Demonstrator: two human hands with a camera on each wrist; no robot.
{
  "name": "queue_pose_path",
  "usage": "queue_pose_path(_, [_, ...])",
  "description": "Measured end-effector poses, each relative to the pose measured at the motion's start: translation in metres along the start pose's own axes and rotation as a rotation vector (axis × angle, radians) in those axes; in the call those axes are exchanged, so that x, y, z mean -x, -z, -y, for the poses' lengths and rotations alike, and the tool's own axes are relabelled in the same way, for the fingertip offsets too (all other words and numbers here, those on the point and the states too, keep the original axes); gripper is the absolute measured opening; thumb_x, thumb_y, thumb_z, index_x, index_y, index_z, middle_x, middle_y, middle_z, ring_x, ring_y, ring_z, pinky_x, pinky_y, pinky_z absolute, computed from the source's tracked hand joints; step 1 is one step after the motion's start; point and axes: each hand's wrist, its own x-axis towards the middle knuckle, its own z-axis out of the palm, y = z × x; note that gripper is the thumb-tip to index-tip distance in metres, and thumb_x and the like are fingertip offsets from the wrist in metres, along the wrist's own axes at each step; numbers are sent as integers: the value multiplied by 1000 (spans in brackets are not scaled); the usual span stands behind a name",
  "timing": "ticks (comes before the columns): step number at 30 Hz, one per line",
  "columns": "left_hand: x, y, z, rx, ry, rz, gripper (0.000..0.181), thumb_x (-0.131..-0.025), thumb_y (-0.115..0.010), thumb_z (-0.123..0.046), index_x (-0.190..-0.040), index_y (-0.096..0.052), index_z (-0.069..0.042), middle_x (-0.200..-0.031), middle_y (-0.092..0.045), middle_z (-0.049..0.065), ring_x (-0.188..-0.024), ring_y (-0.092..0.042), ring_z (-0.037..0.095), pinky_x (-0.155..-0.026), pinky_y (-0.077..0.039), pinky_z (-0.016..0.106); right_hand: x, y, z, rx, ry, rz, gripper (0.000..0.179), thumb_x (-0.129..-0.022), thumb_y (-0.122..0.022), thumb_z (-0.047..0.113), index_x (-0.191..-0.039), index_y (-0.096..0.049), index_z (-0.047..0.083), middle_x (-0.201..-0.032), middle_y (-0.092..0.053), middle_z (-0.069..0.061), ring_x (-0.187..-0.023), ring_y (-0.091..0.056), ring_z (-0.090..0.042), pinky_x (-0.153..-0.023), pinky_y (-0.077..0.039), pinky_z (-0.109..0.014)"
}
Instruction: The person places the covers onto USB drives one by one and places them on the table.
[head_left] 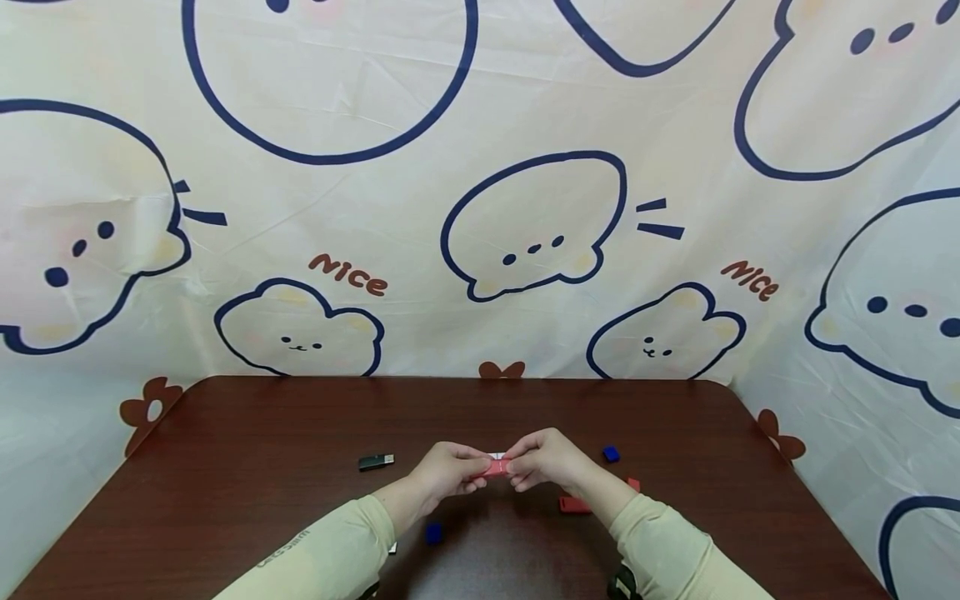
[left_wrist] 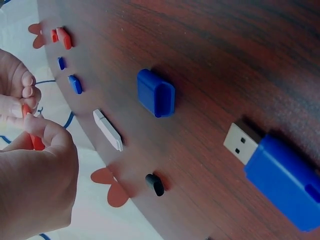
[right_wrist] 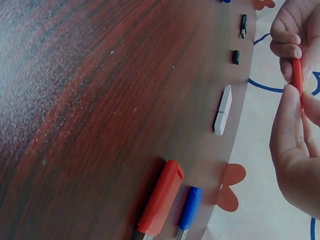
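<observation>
Both hands meet above the middle of the dark wooden table (head_left: 247, 467) and pinch one small red USB stick (head_left: 496, 468) between them. My left hand (head_left: 459, 471) holds its left end and my right hand (head_left: 536, 461) its right end. The left wrist view has the red stick (left_wrist: 34, 140) between my left hand's fingers (left_wrist: 47, 132), with the right hand's fingertips (left_wrist: 22, 85) above. From the right wrist, the red stick (right_wrist: 297, 75) stands between my right thumb (right_wrist: 290, 107) and the fingers opposite. Much of the stick is hidden by fingers.
Loose on the table lie a black USB drive (head_left: 375, 461), a blue cap (head_left: 611, 454), a red drive (head_left: 574, 504), a small blue piece (head_left: 433, 533) and a white stick (right_wrist: 223, 110). A blue drive (left_wrist: 280, 170) with bare plug and a blue cap (left_wrist: 156, 92) lie near my left wrist. A printed cloth backs the table.
</observation>
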Motion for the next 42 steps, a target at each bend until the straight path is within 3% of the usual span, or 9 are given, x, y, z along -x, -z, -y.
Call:
queue_pose_path(12, [1,-2,0,41,-10,25,27,-90,-57,-4,-108,-59,17,-70,-60,0,-56,-55,1,-55,-45,13,1,3,1,4,22,18,21,-83,-64,-1,-99,-64,-14,-67,-65,-5,-56,-62,-9,-64,-57,-32])
queue_pose_path(20, [3,-2,0,10,-14,18,27,-90,-58,-4,-107,-60,16,-67,-58,0,-55,-53,1,-54,-45,12,2,1,3,11,6,26,21,-83,-64,0,-100,-63,-13,-67,-65,-6,-55,-62,-10,-63,-57,-33])
queue_pose_path(25, [2,-3,4,-121,-84,10,23,-89,-59,-5,-102,-64,14,-63,-59,-1,-53,-53,2,-54,-48,16,0,0,-1,12,-36,22,20,-84,-63,1,-100,-64,-12,-68,-64,-5,-56,-61,-10,-63,-57,-32])
queue_pose_path(30, [1,-3,7,-244,-154,25,22,-84,-65,-7,-97,-66,10,-70,-65,9,-57,-56,7,-57,-53,26,-2,1,-5,10,-78,-3,19,-84,-63,1,-100,-65,-10,-69,-65,-6,-55,-61,-10,-63,-57,-31])
queue_pose_path(33, [1,-3,7,-407,-232,13,20,-78,-70,-8,-94,-68,5,-76,-66,10,-62,-55,9,-58,-49,24,-3,1,-6,9,-95,-16,18,-84,-63,0,-99,-65,-9,-69,-65,-6,-55,-60,-9,-62,-56,-31])
queue_pose_path(37, [0,-2,8,-634,-386,-17,18,-72,-73,-6,-88,-71,0,-77,-67,6,-65,-50,9,-57,-41,20,-3,0,-8,16,-100,-21,17,-83,-63,-1,-98,-65,-10,-68,-65,-5,-54,-60,-9,-60,-56,-30])
queue_pose_path(40, [1,-2,9,-712,-454,-8,14,-72,-73,-4,-85,-71,0,-74,-68,5,-63,-50,6,-56,-41,19,-3,-2,-10,26,-92,-17,17,-82,-64,-2,-97,-65,-10,-67,-65,-5,-53,-59,-8,-58,-56,-29])
queue_pose_path(42, [1,-2,10,-731,-466,7,13,-73,-74,-2,-85,-70,0,-73,-68,6,-61,-51,5,-56,-42,19,-3,-3,-11,36,-82,-13,17,-82,-64,-3,-97,-65,-11,-67,-65,-6,-52,-59,-8,-57,-56,-30])
